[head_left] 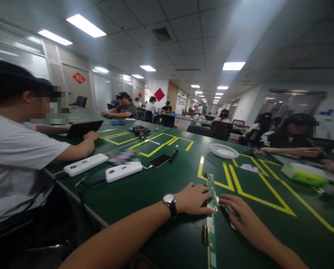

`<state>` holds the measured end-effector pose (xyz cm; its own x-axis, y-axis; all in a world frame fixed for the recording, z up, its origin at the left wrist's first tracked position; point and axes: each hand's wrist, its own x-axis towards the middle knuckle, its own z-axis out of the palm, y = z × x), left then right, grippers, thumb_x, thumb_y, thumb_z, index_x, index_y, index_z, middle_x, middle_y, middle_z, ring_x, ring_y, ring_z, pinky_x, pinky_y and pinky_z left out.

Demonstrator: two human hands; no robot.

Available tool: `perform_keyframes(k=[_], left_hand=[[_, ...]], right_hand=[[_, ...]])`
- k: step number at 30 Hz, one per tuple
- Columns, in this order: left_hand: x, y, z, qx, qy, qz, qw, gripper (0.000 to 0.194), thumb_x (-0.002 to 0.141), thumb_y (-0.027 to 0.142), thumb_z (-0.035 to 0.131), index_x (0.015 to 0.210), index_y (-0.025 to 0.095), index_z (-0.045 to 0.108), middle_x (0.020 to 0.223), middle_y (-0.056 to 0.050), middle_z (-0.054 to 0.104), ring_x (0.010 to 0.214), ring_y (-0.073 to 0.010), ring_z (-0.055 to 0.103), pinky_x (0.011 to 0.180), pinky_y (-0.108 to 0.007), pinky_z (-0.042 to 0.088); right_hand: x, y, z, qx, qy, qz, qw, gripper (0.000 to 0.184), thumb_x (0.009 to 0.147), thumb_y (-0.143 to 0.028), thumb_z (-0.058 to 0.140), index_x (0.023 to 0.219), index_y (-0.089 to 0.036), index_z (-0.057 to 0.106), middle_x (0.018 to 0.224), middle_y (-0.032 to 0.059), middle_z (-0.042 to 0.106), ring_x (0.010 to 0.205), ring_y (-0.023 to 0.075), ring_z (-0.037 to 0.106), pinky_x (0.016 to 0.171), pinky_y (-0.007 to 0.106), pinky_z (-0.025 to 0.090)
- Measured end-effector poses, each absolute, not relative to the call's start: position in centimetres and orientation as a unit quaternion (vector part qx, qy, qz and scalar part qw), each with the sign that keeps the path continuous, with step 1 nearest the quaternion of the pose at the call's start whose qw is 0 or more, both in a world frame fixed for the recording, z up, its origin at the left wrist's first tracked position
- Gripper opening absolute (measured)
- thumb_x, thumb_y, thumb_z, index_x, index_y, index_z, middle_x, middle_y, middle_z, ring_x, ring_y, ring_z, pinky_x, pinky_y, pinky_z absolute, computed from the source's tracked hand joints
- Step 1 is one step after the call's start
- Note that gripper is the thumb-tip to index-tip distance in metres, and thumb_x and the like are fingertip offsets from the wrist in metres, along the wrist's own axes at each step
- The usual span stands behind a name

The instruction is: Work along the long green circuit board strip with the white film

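A long, narrow green circuit board (212, 233) lies on the green table, running away from me. My left hand (193, 198) rests flat at its left edge, fingers stretched out, fingertips touching the board near its middle. On the opposite side, my right hand (241, 215) has its fingers closed around a small white piece (218, 200) that meets the board's right edge. Whether this is tissue or cloth I cannot tell. Something pale also shows beneath that palm, mostly hidden. Brown-gold flex tabs (204, 235) stick out from the board's left side.
Beyond the board stands a clear round plastic dish (223, 151), with a crumpled white tissue (251, 168) to its right. White power banks (123, 172) and a phone (159, 160) lie left. Yellow tape (263, 201) marks the table. People sit at both sides.
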<state>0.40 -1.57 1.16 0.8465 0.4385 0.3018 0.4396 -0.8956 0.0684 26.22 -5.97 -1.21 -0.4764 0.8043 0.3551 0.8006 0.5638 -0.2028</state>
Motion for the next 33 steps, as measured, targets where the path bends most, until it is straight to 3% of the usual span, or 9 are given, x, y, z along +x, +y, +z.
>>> perform_keyframes(k=[11, 33], left_hand=[[0.5, -2.0, 1.4, -0.956, -0.245, -0.157, -0.042, 0.054, 0.092, 0.056, 0.043, 0.134, 0.023, 0.042, 0.137, -0.009, 0.044, 0.124, -0.0273, 0.039, 0.098, -0.041, 0.03], [0.7, -2.0, 1.2, -0.956, -0.253, -0.139, -0.045, 0.053, 0.093, 0.057, 0.04, 0.136, 0.025, 0.04, 0.14, -0.008, 0.04, 0.126, -0.0281, 0.035, 0.099, -0.042, 0.028]], right_hand=[[24.3, -7.8, 1.0, -0.483, -0.848, 0.015, 0.216, 0.032, 0.086, -0.018, 0.046, 0.114, -0.022, 0.061, 0.116, 0.0084, 0.06, 0.107, 0.0223, 0.052, 0.094, 0.041, 0.042], [23.7, -7.5, 1.1, -0.511, -0.839, -0.017, 0.189, 0.035, 0.092, -0.021, 0.04, 0.123, -0.024, 0.056, 0.12, 0.0079, 0.056, 0.111, 0.0216, 0.047, 0.095, 0.038, 0.038]])
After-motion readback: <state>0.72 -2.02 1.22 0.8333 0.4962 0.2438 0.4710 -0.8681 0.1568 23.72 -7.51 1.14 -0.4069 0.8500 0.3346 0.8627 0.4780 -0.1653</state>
